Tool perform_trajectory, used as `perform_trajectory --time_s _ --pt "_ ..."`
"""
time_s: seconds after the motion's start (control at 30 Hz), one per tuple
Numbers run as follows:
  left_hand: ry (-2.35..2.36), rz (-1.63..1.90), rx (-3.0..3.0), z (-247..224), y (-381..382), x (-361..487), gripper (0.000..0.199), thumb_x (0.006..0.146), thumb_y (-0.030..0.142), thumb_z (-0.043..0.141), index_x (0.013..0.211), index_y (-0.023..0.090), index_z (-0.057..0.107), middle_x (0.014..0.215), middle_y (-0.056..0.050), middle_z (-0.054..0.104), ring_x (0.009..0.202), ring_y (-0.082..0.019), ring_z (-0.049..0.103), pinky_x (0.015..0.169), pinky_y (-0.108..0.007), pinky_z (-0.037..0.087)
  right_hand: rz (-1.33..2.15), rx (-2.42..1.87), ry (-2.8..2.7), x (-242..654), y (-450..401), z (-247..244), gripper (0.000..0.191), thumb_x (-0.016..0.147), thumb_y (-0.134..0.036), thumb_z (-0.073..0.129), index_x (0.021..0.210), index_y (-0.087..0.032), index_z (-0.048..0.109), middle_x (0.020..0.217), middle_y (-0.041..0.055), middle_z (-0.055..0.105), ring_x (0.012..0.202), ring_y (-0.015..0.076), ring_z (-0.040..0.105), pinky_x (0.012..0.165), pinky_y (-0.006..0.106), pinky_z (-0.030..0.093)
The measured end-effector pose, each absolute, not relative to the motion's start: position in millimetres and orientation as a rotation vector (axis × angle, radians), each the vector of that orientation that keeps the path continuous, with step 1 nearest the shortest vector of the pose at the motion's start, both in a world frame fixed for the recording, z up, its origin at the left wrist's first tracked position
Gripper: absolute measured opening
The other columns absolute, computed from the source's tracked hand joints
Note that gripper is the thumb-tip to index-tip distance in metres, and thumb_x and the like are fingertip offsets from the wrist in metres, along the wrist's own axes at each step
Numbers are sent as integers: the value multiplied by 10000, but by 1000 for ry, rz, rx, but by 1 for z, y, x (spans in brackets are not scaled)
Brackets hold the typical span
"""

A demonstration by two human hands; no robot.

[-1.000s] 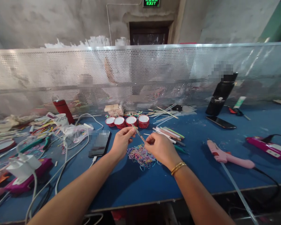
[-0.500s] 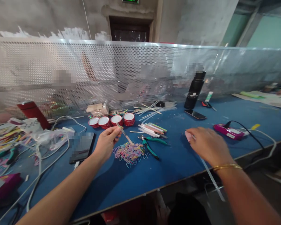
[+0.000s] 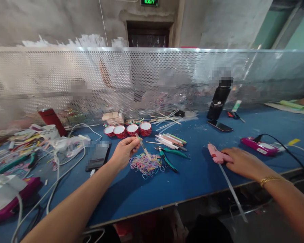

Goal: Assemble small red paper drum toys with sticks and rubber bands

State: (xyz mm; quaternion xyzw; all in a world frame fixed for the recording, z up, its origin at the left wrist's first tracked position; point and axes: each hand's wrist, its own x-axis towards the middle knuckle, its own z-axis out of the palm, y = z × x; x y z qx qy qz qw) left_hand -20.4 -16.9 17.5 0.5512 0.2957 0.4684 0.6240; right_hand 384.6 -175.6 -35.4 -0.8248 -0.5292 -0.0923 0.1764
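Observation:
My left hand (image 3: 125, 152) pinches a thin flat stick (image 3: 143, 145) above a pile of small colourful rubber bands (image 3: 146, 165). At the right, my right hand (image 3: 239, 162) has its fingers on the handle of a pink glue gun (image 3: 216, 155), which lies at the table's front part. A long clear glue stick (image 3: 233, 190) runs from the gun past the table edge. Teal-handled pliers (image 3: 170, 160) rest just right of the bands. Behind them are white, brown and green sticks (image 3: 169, 141) and several red-rimmed round pieces (image 3: 132, 129).
A black bottle (image 3: 218, 101) and a phone (image 3: 220, 126) stand and lie at the back right. Nearer is a magenta power strip (image 3: 259, 146) with cables. Another phone (image 3: 98, 157), white cables, a red bottle (image 3: 52, 121) and clutter fill the left. A perforated metal screen (image 3: 147, 74) runs behind.
My right hand has shifted back off the glue gun's body toward its handle, so the gun shows more fully. The whole view has moved; my left hand still pinches the stick.

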Motion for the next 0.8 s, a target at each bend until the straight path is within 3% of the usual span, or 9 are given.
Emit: perform_trajectory --time_s 0.13,0.3,0.4,0.53,0.63,0.8 --pt "630 1025 1265 16 -17 -22 297 654 392 828 715 150 667 674 0 581 581 -57 479 502 -158 370 76 -2142 -1495 387 -184 -34 249 725 -126 629 961 -196 669 1050 204 656 955 269 614 882 387 400" --pt "604 922 1285 15 -19 -24 282 673 399 814 772 170 683 900 -52 678 741 -102 587 558 -174 436 618 -1481 -839 350 -198 -24 232 765 -355 673 986 -290 651 1209 156 613 862 237 618 779 397 489" --pt "603 877 1312 14 -18 -25 261 700 395 795 810 178 701 973 -66 699 712 -91 594 544 -180 435 764 -1291 -733 306 -210 -17 263 789 -511 674 967 -318 688 1245 143 576 849 230 604 714 390 520" --pt "555 880 1343 14 -16 -27 232 717 385 783 750 177 685 902 -57 707 646 -77 581 513 -186 404 1050 -1110 -853 244 -226 -17 444 802 -580 640 1105 -258 675 1041 113 611 647 158 501 540 323 476" --pt "531 886 1349 15 -16 -27 235 718 384 782 741 174 678 878 -64 708 632 -84 579 500 -196 391 1226 -978 -834 207 -233 -19 434 826 -547 634 1122 -234 686 965 97 611 638 141 467 552 308 462" --pt "520 866 1357 17 -18 -26 229 729 380 775 739 176 673 866 -53 709 638 -80 580 507 -187 384 1334 -868 -821 175 -234 -24 377 851 -506 623 1123 -258 702 1013 101 618 695 156 509 598 319 468"
